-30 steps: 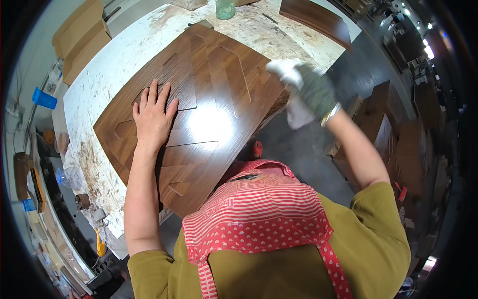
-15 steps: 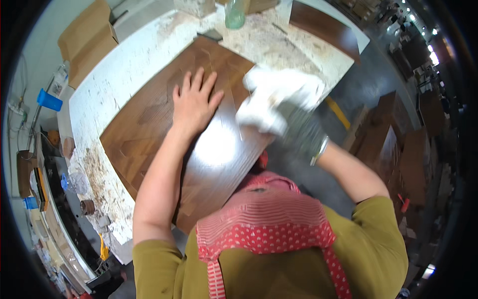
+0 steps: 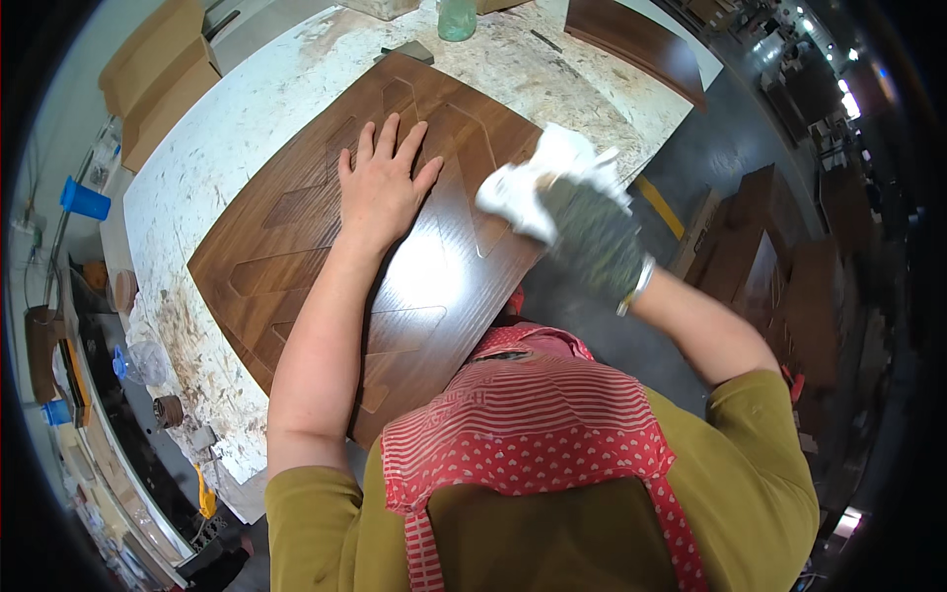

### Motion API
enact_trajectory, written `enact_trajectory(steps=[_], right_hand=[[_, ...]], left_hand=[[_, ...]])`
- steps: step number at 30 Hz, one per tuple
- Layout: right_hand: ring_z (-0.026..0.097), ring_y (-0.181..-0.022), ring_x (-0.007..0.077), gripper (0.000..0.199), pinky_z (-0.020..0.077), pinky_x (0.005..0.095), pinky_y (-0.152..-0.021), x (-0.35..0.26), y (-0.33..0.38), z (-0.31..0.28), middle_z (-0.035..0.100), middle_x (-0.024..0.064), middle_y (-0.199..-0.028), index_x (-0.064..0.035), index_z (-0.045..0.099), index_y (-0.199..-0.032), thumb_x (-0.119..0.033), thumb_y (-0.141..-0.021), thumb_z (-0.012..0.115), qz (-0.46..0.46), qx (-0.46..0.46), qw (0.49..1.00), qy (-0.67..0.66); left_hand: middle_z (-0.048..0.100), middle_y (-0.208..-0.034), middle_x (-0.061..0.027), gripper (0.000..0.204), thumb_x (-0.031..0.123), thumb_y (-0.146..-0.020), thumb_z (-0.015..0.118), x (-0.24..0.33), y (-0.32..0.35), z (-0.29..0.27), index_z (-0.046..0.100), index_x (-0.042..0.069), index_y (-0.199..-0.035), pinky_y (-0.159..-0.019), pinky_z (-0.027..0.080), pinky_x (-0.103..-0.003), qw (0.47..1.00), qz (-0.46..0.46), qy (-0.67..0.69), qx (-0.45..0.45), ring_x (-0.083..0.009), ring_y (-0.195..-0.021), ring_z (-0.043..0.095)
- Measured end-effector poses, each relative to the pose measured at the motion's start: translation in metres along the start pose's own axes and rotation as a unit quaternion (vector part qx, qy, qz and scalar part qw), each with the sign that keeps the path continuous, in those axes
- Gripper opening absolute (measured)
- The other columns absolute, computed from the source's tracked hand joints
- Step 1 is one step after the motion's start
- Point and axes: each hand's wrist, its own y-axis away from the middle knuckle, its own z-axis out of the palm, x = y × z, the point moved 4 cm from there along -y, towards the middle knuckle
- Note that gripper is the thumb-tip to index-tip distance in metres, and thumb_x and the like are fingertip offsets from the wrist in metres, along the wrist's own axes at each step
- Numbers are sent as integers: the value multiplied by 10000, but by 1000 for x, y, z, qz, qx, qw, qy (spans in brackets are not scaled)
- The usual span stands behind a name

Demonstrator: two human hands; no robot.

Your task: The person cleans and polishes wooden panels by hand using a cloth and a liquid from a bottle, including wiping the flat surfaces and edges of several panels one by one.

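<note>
A dark brown wooden panel (image 3: 286, 212) with grooved angular outlines lies on a stained white worktable (image 3: 187, 187). My bare left hand (image 3: 383, 187) rests flat on the panel, fingers spread. At the panel's right edge, my right hand (image 3: 592, 237) wears a dark green glove and grips a crumpled white cloth (image 3: 523, 192). The gloved fingers are partly hidden by the cloth and a little blurred. A bright glare covers the panel's surface between my two arms.
Beyond the panel stand a green glass jar (image 3: 457, 20) and a dark flat block (image 3: 409, 51). Another brown panel (image 3: 636, 49) lies at the far right. An open cardboard box (image 3: 163, 84), a blue cup (image 3: 86, 199) and a clear bottle (image 3: 148, 363) are leftward. Brown boards (image 3: 769, 257) stand right.
The cloth in my right hand has shifted and bunched closer to the glove near the panel's right edge. My left hand stays in place on the panel. The view has tilted slightly.
</note>
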Motion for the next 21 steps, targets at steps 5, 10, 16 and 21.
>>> enact_trajectory(steps=[5,10,16,21], right_hand=[[642,-984,361,504,490,425,-912,56,19,21,662,188,-1035,3,589,-1228,-325,-854,670,178,79,971,-136],[658,-1007,307,418,507,374,-880,229,41,13,688,190,-1044,-17,628,-1196,-301,-894,679,300,75,930,-199],[688,-974,292,408,541,398,-850,136,13,-34,699,164,-1063,-16,596,-1219,-195,-870,709,-21,156,984,-80],[655,-981,303,415,519,429,-883,10,-91,9,641,127,-1096,-203,607,-1271,-262,-861,636,-340,33,935,-100]], left_hand=[[355,-1552,-118,573,524,-975,454,-2,-1,0,452,220,-1462,-1137,233,-601,1000,-4,2,-20,-353,-1445,279],[332,-1564,-102,592,507,-971,472,2,4,-6,406,216,-1483,-1142,238,-558,1000,13,-6,-20,-343,-1446,277],[296,-1569,-164,667,469,-975,476,1,0,-6,348,73,-1496,-1150,238,-545,999,-13,26,-26,-352,-1449,265],[274,-1571,-194,585,359,-983,477,0,0,-2,380,52,-1471,-1142,259,-538,998,6,-15,-64,-355,-1447,272]])
